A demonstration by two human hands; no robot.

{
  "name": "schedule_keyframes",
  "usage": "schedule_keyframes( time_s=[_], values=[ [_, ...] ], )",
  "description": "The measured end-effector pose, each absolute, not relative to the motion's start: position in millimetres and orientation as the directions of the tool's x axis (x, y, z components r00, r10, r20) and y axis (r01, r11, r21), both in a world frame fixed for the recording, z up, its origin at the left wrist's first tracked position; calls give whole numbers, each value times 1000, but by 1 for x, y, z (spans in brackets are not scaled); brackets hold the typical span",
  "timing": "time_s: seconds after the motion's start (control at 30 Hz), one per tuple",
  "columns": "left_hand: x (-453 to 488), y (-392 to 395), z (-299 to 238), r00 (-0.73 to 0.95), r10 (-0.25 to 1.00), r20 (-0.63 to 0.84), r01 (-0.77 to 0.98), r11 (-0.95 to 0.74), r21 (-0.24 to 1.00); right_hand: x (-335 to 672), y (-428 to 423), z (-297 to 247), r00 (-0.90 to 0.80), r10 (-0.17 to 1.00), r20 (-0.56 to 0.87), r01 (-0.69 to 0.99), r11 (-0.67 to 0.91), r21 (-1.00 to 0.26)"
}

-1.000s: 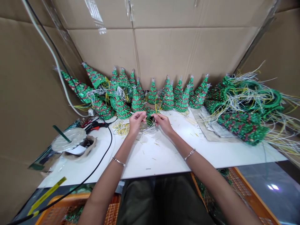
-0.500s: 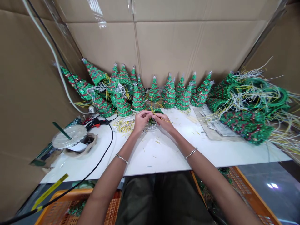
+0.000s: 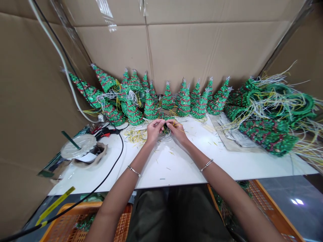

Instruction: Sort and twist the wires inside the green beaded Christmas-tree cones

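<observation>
My left hand (image 3: 154, 129) and my right hand (image 3: 177, 129) meet over the far middle of the white table (image 3: 176, 168). Both are pinched on a small green beaded piece with yellow and white wires (image 3: 167, 127) between them. A row of small green beaded Christmas trees (image 3: 183, 101) with red garlands stands just behind my hands against the cardboard wall. A heap of cut yellow wire ends (image 3: 135, 135) lies left of my left hand.
A pile of green beaded strands with long wires (image 3: 272, 114) fills the right side. At the left lie a red-and-black tool (image 3: 107, 132) with a black cable (image 3: 111, 168) and a lidded plastic cup (image 3: 78, 148). Orange crates (image 3: 83, 222) sit under the table edge.
My two hands have drawn closer together on the beaded piece, and its yellow wires now sit lower between my fingers. The view has shifted slightly.
</observation>
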State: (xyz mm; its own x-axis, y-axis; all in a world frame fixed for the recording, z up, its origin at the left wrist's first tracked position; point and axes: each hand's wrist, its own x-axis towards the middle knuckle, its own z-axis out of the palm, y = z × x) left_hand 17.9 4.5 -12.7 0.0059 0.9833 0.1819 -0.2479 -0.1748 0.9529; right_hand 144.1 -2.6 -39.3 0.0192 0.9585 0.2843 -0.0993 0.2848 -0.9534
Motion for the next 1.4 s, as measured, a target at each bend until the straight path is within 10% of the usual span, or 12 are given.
schedule_keyframes(
  time_s=[1.4],
  values=[
    [11,10,-24,-99,955,279,-183,-294,938,158,-5,-34,-130,928,350,87,363,-928]
  ],
)
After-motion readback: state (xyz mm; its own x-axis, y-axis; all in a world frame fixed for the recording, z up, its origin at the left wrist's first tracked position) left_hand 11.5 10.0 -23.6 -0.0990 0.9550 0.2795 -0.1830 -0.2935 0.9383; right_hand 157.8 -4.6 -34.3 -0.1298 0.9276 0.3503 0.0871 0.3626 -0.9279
